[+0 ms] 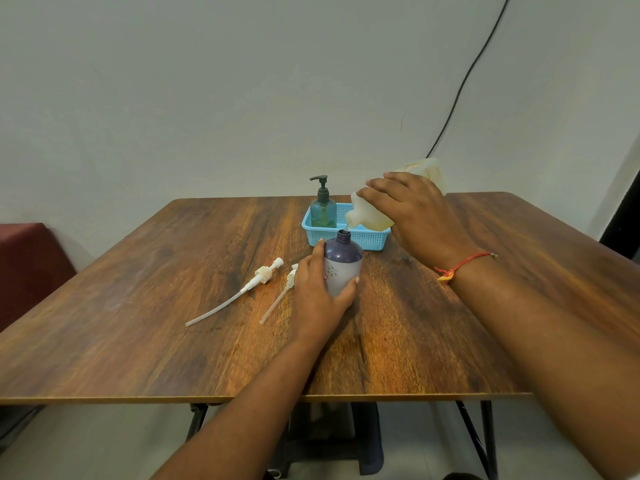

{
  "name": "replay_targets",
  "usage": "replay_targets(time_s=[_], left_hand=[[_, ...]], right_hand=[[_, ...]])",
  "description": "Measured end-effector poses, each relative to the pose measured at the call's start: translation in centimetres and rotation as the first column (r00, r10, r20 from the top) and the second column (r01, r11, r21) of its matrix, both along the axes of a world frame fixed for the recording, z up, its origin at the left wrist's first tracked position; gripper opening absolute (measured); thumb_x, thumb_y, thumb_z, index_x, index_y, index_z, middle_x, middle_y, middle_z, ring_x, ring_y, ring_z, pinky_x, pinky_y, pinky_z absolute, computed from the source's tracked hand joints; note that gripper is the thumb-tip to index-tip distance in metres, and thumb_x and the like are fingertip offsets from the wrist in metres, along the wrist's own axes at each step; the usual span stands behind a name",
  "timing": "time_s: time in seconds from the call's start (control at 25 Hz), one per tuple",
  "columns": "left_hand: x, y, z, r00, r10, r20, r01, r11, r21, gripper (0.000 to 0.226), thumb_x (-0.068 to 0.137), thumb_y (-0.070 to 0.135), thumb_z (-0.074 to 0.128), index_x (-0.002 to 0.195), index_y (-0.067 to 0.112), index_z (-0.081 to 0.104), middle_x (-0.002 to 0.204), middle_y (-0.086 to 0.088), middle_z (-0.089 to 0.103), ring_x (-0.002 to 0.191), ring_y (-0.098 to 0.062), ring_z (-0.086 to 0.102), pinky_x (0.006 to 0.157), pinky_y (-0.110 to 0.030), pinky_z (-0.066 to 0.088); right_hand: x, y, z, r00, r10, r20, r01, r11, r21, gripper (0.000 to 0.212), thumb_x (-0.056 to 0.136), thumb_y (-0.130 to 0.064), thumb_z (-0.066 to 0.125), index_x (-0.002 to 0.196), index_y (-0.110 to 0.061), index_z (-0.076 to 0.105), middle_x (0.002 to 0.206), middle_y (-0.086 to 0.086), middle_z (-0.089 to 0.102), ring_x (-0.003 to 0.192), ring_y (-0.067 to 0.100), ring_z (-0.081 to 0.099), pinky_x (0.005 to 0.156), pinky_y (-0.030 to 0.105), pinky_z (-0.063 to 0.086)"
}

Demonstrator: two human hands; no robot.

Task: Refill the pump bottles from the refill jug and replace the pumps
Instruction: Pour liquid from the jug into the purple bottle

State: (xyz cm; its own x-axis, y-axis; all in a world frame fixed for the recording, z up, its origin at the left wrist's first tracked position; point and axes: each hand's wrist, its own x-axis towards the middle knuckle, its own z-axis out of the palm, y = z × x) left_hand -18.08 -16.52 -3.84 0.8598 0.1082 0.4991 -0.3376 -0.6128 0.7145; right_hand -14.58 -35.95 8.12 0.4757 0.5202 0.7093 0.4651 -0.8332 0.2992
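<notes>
A purple and white pump bottle [343, 263] stands upright on the table with its neck open. My left hand [317, 296] grips its body from the left. My right hand [415, 213] holds the translucent refill jug [370, 211] tipped over, its spout just above the bottle's neck, and a thin stream runs down into it. Two white pumps lie on the table to the left: one [265, 273] with a long curved tube, the other [291, 277] partly hidden behind my left hand.
A light blue basket [367, 239] sits behind the bottle and holds a teal pump bottle [323, 211] with its dark pump on. The wooden table [138, 306] ends near me. A black cable runs down the wall at the right.
</notes>
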Motion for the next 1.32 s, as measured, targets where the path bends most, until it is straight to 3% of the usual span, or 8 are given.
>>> replay_targets(time_s=[0.08, 0.28, 0.6, 0.8, 1.32], left_hand=[[0.0, 0.0, 0.0, 1.0, 0.0, 0.0, 0.0, 1.0, 0.004, 0.091, 0.087, 0.047, 0.075, 0.16, 0.028, 0.023, 0.155, 0.0, 0.04, 0.14, -0.015, 0.04, 0.11, -0.033, 0.042], [0.0, 0.0, 0.1, 1.0, 0.003, 0.0, -0.003, 1.0, -0.005, 0.091, 0.087, 0.045, 0.076, 0.16, 0.028, 0.024, 0.155, 0.0, 0.041, 0.139, -0.015, 0.041, 0.111, -0.036, 0.046], [-0.1, 0.1, 0.1, 1.0, -0.005, -0.009, 0.005, 1.0, -0.012, 0.091, 0.087, 0.045, 0.076, 0.16, 0.029, 0.024, 0.154, 0.0, 0.041, 0.139, -0.015, 0.04, 0.11, -0.035, 0.045], [-0.1, 0.1, 0.0, 1.0, -0.003, -0.005, 0.003, 1.0, -0.015, 0.091, 0.087, 0.045, 0.075, 0.16, 0.028, 0.024, 0.154, 0.0, 0.041, 0.139, -0.014, 0.04, 0.11, -0.035, 0.045], [-0.3, 0.1, 0.2, 1.0, -0.012, -0.01, 0.012, 0.999, -0.03, 0.09, 0.087, 0.044, 0.076, 0.159, 0.028, 0.025, 0.153, 0.001, 0.041, 0.138, -0.014, 0.041, 0.111, -0.037, 0.046]], right_hand=[[0.0, -0.1, 0.1, 1.0, 0.001, -0.005, -0.001, 1.0, -0.005, 0.052, 0.092, -0.009, 0.05, 0.142, -0.016, 0.055, 0.145, 0.009, 0.056, 0.132, 0.036, 0.049, 0.105, 0.052, 0.04], [0.0, 0.0, 0.2, 1.0, -0.002, 0.002, 0.002, 1.0, -0.004, 0.055, 0.091, -0.001, 0.063, 0.143, -0.016, 0.055, 0.145, 0.008, 0.056, 0.133, 0.035, 0.049, 0.106, 0.05, 0.039], [-0.3, 0.1, 0.3, 1.0, -0.008, 0.002, 0.009, 0.999, -0.031, 0.053, 0.091, -0.004, 0.06, 0.142, -0.016, 0.055, 0.145, 0.008, 0.057, 0.133, 0.036, 0.049, 0.105, 0.05, 0.039], [-0.3, 0.1, 0.7, 1.0, 0.003, 0.012, -0.002, 0.999, -0.043, 0.051, 0.092, -0.009, 0.043, 0.141, -0.016, 0.056, 0.143, 0.008, 0.058, 0.132, 0.037, 0.05, 0.105, 0.049, 0.039], [-0.5, 0.3, 1.1, 1.0, 0.009, 0.008, -0.009, 0.998, -0.07, 0.051, 0.092, -0.009, 0.04, 0.14, -0.016, 0.057, 0.143, 0.009, 0.058, 0.131, 0.038, 0.051, 0.104, 0.051, 0.04]])
